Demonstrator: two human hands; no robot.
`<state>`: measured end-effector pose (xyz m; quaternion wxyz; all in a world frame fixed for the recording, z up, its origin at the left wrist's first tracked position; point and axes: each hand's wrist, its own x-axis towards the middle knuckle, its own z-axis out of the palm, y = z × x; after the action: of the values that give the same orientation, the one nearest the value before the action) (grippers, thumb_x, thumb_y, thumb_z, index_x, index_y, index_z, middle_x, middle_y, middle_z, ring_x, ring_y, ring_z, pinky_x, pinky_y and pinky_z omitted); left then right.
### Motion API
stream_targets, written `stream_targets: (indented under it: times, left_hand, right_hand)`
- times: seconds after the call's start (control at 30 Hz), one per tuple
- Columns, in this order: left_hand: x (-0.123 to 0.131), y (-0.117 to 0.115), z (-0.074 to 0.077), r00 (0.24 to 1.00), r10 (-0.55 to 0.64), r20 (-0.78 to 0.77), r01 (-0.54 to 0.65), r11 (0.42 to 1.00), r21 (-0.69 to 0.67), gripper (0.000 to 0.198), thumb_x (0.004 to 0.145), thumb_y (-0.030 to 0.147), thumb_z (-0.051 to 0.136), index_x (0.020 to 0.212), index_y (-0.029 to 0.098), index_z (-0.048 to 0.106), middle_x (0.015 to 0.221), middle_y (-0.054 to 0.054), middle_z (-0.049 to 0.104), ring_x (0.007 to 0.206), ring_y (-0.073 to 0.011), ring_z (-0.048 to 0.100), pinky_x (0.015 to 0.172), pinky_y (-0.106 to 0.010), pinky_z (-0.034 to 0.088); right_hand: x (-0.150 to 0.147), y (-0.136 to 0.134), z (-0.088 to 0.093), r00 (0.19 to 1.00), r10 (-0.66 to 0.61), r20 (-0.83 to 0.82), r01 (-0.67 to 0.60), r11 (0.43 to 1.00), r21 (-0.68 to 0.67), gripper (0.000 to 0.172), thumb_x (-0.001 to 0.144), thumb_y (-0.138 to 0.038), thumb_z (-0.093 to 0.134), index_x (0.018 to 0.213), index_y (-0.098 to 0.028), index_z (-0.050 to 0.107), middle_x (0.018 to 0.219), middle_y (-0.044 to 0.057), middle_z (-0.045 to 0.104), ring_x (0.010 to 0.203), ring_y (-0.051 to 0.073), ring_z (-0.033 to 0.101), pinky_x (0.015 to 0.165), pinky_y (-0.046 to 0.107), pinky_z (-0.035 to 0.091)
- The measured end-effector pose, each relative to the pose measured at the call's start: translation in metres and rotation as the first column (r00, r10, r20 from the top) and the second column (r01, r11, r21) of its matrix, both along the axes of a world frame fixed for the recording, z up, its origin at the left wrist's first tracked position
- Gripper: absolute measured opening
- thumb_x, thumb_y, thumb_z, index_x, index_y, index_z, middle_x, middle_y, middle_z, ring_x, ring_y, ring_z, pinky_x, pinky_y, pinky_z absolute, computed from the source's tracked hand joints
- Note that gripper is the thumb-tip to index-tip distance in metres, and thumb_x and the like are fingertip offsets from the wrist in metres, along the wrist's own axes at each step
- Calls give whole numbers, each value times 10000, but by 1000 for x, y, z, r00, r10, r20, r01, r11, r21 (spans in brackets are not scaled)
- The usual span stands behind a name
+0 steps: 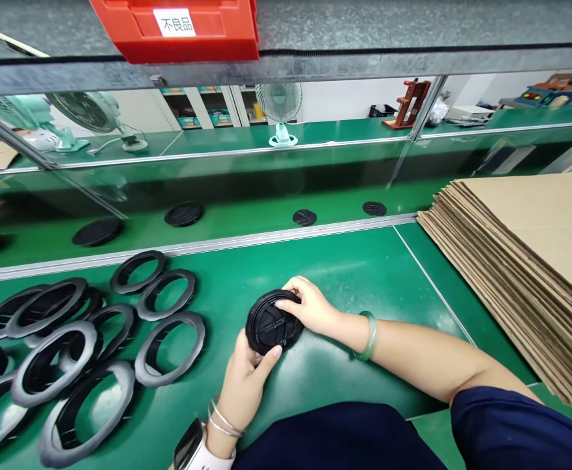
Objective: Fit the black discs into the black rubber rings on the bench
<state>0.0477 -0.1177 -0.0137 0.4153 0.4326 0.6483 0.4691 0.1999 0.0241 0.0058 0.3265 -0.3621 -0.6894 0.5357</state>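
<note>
A round black plastic disc-shaped part (272,326) with a raised rim and ribbed centre is held between both hands above the green table. My left hand (251,375) grips its lower left edge, thumb on top near the rim. On the upper right edge, my right hand (310,307) pinches the same part, with the thumb over its face and fingers around the rim. To the left lie several loose black rings (171,349), some piled on one another.
Stacked cardboard sheets (525,261) stand at the right. Behind a metal rail (246,243), a green conveyor belt carries several black discs (184,213). A red bin (188,29) hangs on the shelf overhead. Fans (280,108) stand on the far bench.
</note>
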Motion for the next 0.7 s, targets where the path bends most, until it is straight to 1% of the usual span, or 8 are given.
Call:
stream_targets:
  times: [0.1,0.17,0.3,0.5,0.57,0.63,0.67,0.7]
  left_hand:
    - [1,1,0,1000,3,23,-3,1000,-4,598,825,421,725,1328,194,496,1063,-85,703,965,-268,672,780,-374,569]
    - [1,1,0,1000,-3,30,3,1000,-3,583,828,421,719,1320,194,504,1077,-88,702,969,-270,671,774,-372,567]
    - [2,1,2,1000,-7,27,7,1000,-13,574,825,413,719,1315,200,510,1118,-91,702,1010,-278,670,806,-379,566]
    - [4,3,10,996,-7,87,8,1000,-12,559,811,402,723,1297,203,532,1142,-85,711,993,-269,681,833,-381,567]
    - [4,4,11,994,-7,114,10,1000,-25,570,810,406,727,1303,203,527,1158,-90,710,992,-268,682,842,-387,570]
    - [5,4,12,990,7,139,-1,999,-45,581,816,419,725,1312,204,513,1192,-97,699,1008,-268,679,858,-397,574]
    - [4,4,12,988,22,154,-14,999,-51,582,823,430,719,1316,208,503,1210,-97,692,1019,-267,676,869,-403,576]
    - [3,4,12,984,40,173,-31,998,-54,580,832,444,710,1318,214,492,1224,-95,685,1035,-264,671,881,-407,577]
  right_hand:
    - [5,3,2,968,217,-127,-237,955,-177,486,660,-320,891,1039,-208,608,1025,7,645,974,205,611,868,347,486]
    - [6,5,3,943,266,-200,-313,914,-258,587,600,-319,921,1078,-207,599,1050,12,673,998,218,633,893,359,496]
    - [4,9,5,947,269,-177,-312,906,-286,521,572,-302,925,982,-191,625,967,8,694,930,223,651,848,355,509]
    - [2,1,4,981,183,-65,-192,966,-175,443,584,-299,912,918,-193,640,914,-1,679,874,216,639,793,336,507]
    - [1,4,2,972,214,-95,-229,955,-187,468,581,-315,918,933,-194,636,923,0,684,881,212,647,801,330,514]
    - [-3,20,1,947,301,-115,-319,925,-207,433,651,-355,882,968,-189,639,933,11,700,884,206,664,806,325,528]
    - [-6,34,2,949,307,-66,-314,931,-185,367,727,-381,831,977,-186,647,920,16,707,866,196,673,795,316,536]
    - [-9,51,4,966,258,22,-253,958,-133,296,809,-396,759,988,-183,658,907,21,711,847,185,679,784,305,542]
